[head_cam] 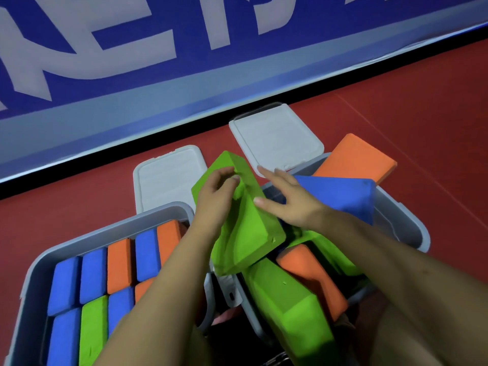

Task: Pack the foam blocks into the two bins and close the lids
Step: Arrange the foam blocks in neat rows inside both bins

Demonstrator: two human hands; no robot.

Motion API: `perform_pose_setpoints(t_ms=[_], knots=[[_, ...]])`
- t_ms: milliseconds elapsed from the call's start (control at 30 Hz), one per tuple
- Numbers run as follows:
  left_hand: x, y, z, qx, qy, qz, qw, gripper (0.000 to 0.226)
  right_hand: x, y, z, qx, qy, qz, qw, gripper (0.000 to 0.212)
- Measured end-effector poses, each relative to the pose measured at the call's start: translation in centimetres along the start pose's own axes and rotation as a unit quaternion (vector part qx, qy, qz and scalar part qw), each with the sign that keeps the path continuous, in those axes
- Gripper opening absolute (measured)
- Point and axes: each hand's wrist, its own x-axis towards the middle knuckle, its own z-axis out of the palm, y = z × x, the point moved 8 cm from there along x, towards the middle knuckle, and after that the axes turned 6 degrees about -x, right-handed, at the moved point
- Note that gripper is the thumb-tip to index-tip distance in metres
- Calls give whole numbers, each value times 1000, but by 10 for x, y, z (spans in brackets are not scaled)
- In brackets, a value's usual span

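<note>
Two grey bins stand side by side on the red floor. The left bin [111, 229] holds blue, orange and green foam blocks packed upright in rows. The right bin [404, 220] holds loose blocks lying at angles: a blue block [340, 196], an orange block [356, 158] leaning on the far rim, another orange block [311, 276] and a large green block [287, 299]. My left hand [214, 202] grips a tilted green block [245, 228] between the bins. My right hand [287, 199] lies on that block's right edge with fingers spread.
Two grey lids lie flat on the floor behind the bins, the left lid [166, 178] and the right lid [274, 138]. A blue banner [184, 62] with white lettering runs along the wall behind, above a black strip.
</note>
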Motion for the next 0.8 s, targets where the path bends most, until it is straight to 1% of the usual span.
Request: perform_pose_setpoints(t_ms=[67, 133, 167, 233, 300, 367, 433, 533, 567, 600, 700, 767, 800], knots=[[2, 3, 20, 47, -27, 31, 998, 19, 7, 14, -34, -33, 81, 34, 996, 70], [4, 3, 32, 107, -35, 70, 991, 22, 11, 47, -71, -100, 163, 100, 976, 70], [6, 0, 34, 129, -28, 84, 988, 23, 10, 71, -86, -134, 183, 155, 961, 72], [11, -5, 33, 176, 4, 106, 979, 22, -1, 126, -103, -169, 180, 283, 927, 79], [14, 1, 36, 210, 9, 133, 969, 25, -17, 174, -104, -134, 167, 371, 903, 95], [17, 5, 43, 221, -2, 143, 965, 27, -30, 209, -92, -33, 175, 423, 888, 109], [19, 8, 47, 214, 0, 131, 968, 26, -34, 236, -79, 46, 192, 447, 873, 117], [20, 8, 49, 205, 9, 112, 972, 23, -36, 274, -67, 59, 194, 480, 854, 146], [20, 8, 49, 206, 9, 109, 972, 23, -36, 280, -64, 71, 195, 484, 850, 151], [21, 8, 49, 208, 8, 108, 972, 22, -38, 281, -62, 92, 198, 489, 845, 151], [22, 7, 48, 214, 3, 98, 972, 22, -37, 273, -57, 131, 193, 493, 839, 137], [23, 7, 49, 221, -4, 94, 971, 23, -37, 263, -58, 127, 188, 480, 848, 140], [23, 7, 51, 225, -10, 97, 969, 24, -37, 257, -61, 108, 189, 470, 855, 142]])
